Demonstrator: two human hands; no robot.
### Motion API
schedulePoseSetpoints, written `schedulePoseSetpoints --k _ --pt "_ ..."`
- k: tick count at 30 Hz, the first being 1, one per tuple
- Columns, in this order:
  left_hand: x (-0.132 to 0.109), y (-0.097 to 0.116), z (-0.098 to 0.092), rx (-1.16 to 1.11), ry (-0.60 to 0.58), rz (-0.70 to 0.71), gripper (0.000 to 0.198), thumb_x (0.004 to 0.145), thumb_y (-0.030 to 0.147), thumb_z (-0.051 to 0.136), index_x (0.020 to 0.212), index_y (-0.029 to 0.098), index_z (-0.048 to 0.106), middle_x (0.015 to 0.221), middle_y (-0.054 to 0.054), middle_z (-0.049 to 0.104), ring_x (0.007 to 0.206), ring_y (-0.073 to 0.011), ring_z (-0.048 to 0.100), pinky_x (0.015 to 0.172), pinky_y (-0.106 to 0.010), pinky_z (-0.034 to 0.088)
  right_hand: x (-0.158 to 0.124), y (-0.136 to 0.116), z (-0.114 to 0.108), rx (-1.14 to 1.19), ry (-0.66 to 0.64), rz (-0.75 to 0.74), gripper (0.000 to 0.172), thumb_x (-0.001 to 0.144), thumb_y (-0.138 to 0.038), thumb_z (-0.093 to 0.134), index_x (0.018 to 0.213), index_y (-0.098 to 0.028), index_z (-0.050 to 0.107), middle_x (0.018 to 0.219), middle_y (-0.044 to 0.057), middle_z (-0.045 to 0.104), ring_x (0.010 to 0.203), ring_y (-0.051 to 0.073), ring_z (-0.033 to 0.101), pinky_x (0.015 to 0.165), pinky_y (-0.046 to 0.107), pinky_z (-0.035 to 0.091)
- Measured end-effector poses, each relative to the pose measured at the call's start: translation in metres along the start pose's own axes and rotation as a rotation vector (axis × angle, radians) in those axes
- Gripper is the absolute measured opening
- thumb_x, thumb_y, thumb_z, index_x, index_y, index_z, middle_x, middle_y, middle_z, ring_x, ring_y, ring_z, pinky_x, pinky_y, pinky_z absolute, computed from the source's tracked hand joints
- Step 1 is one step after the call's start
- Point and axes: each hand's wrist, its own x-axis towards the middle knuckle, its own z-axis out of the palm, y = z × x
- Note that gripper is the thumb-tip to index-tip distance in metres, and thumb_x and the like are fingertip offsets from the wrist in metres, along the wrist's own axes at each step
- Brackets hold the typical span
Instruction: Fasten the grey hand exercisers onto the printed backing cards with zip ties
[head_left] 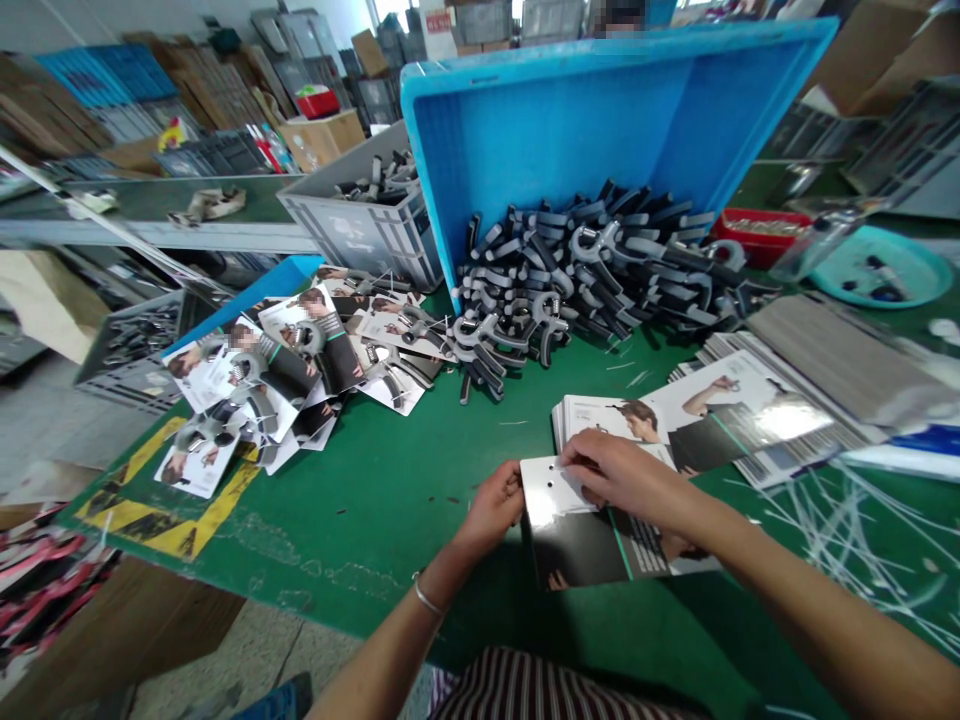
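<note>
A printed backing card (574,550) with small punched holes near its upper left lies tilted in front of me, just above the green table. My left hand (491,508) is closed on the card's left edge. The fingers of my right hand (619,475) are pinched together over the card beside the holes; whatever is between them is too small to make out. Behind the card is a stack of similar cards (600,410). Thin white cable ties (844,540) are strewn to the right of my right forearm.
Grey-and-black hand grip exercisers (592,265) spill from a tipped blue bin (555,120). Exercisers attached to cards (262,375) are heaped at left. More card stacks (840,370), a red tray (761,232) and a turquoise basin (919,270) stand at right. A grey crate (360,225) sits behind.
</note>
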Motion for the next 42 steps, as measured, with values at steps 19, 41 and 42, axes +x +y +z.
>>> schedulePoseSetpoints --k 19,41,42 --pt "-0.031 -0.010 0.027 0.248 0.106 0.154 0.025 0.079 0.013 0.057 0.101 0.018 0.070 0.104 -0.008 0.071 0.094 -0.0239 0.064 0.084 -0.035 0.049 0.019 0.000 0.020 0.040 0.138 0.016 0.018 0.088 -0.028 0.062 0.097 -0.017 0.071 0.089 0.006 0.068 0.091 0.020 0.060 0.082 0.031 0.043" --pt "-0.032 -0.005 0.050 0.000 0.208 0.151 0.025 0.081 0.021 0.061 0.104 0.021 0.071 0.103 -0.005 0.066 0.097 -0.0210 0.060 0.091 -0.033 0.046 -0.019 0.007 0.025 0.089 0.171 -0.257 0.019 0.092 -0.012 0.048 0.102 -0.017 0.063 0.095 0.007 0.065 0.094 0.020 0.056 0.088 0.036 0.043" --pt "-0.033 -0.005 0.049 -0.010 0.203 0.154 0.022 0.081 0.022 0.062 0.101 0.020 0.072 0.100 -0.005 0.066 0.096 -0.0209 0.059 0.091 -0.032 0.046 -0.022 0.006 0.024 0.069 0.150 -0.265 0.019 0.092 -0.011 0.048 0.101 -0.017 0.064 0.094 0.007 0.065 0.094 0.021 0.055 0.088 0.036 0.043"
